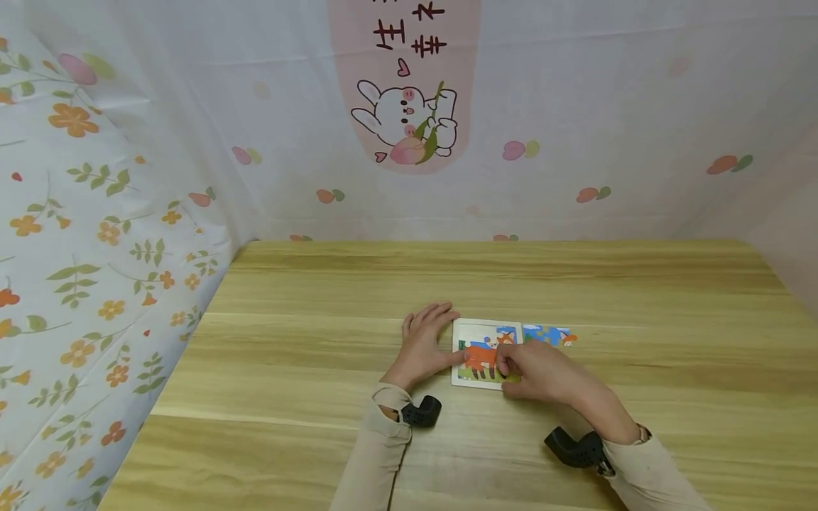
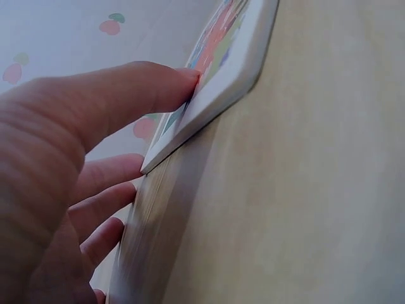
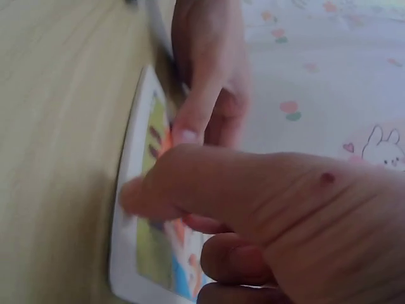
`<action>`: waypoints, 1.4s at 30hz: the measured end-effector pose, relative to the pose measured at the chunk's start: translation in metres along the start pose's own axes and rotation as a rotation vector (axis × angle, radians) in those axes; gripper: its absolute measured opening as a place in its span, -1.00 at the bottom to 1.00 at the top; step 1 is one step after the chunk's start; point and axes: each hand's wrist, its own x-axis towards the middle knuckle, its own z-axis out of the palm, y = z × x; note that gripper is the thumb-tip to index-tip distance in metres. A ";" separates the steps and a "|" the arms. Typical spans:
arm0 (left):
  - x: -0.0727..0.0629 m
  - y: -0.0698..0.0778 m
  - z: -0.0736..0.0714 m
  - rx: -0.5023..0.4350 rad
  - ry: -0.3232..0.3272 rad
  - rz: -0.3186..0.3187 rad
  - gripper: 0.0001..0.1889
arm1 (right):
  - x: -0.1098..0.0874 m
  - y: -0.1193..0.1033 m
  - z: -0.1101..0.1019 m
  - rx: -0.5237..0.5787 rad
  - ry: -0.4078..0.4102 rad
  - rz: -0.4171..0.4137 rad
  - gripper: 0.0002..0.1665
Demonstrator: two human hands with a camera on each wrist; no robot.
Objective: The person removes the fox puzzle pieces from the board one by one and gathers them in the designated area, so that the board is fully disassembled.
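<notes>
A small jigsaw puzzle of an orange fox [image 1: 479, 357] lies in a white-rimmed tray [image 1: 473, 322] on the table; bare pale backing shows at the upper left. My left hand [image 1: 422, 348] spreads its fingers beside the tray's left edge, and its thumb [image 2: 152, 88] rests on the picture. Over the right part of the tray is my right hand [image 1: 549, 372], fingers curled down onto the picture. In the right wrist view its thumb [image 3: 158, 190] lies over the near rim, with nothing visible between the fingers. The hand hides the tray's lower right corner.
Blue and orange puzzle pieces [image 1: 543, 333] lie on the wooden table [image 1: 287, 369] just right of the tray. A white printed curtain [image 1: 255, 191] stands behind the table and another floral one [image 1: 108, 284] at the left. Black wrist cameras [image 1: 575, 448] sit on both wrists.
</notes>
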 end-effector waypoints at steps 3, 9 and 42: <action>0.000 -0.001 0.001 0.006 0.004 -0.007 -0.31 | 0.000 0.000 -0.003 0.002 0.027 -0.003 -0.81; 0.000 -0.001 0.003 -0.005 0.003 -0.015 -0.32 | 0.009 0.008 -0.017 -0.070 0.140 0.108 -0.88; 0.000 0.002 -0.002 -0.027 -0.010 -0.056 -0.32 | 0.020 0.021 -0.021 0.054 0.012 0.204 -0.60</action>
